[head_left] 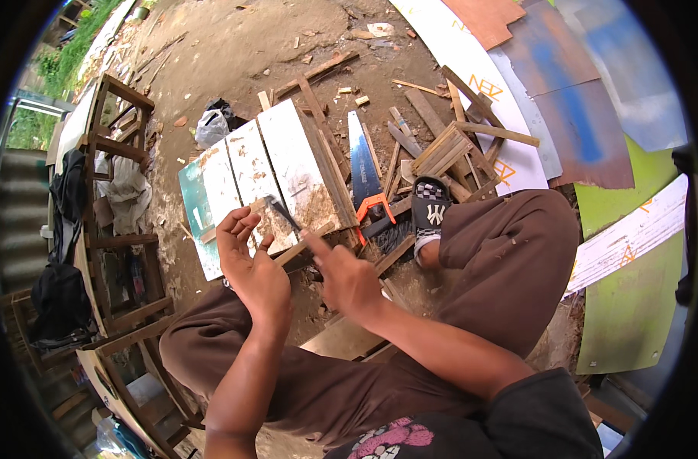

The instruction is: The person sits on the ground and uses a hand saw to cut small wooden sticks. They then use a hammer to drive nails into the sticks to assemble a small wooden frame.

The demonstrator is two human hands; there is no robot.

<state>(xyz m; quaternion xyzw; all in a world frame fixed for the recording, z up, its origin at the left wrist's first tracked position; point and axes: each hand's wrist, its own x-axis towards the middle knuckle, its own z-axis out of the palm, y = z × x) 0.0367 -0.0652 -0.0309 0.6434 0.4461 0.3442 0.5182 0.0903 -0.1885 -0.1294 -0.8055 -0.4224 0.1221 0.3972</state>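
Observation:
My right hand (345, 279) is wrapped round the lower end of a hammer (286, 216) with a dark metal shaft, slanting up and left over the work surface. Close beside its head, my left hand (257, 279) is raised with loosely curled fingers. Thumb and fingers stand apart, and no object shows between them. Below both hands lies a low bench of white boards (276, 141), stained with brown dirt. A narrow wooden strip (299, 249) runs along its near edge, partly behind my hands.
Right of the bench rests a handsaw (362, 164) with an orange handle, near my sandalled foot (429, 214). Wood offcuts (444, 149) are heaped beyond it. A wooden frame (123, 237) stands at left. Painted sheets (624, 252) lie at right; a plastic bag (211, 126) sits behind the bench.

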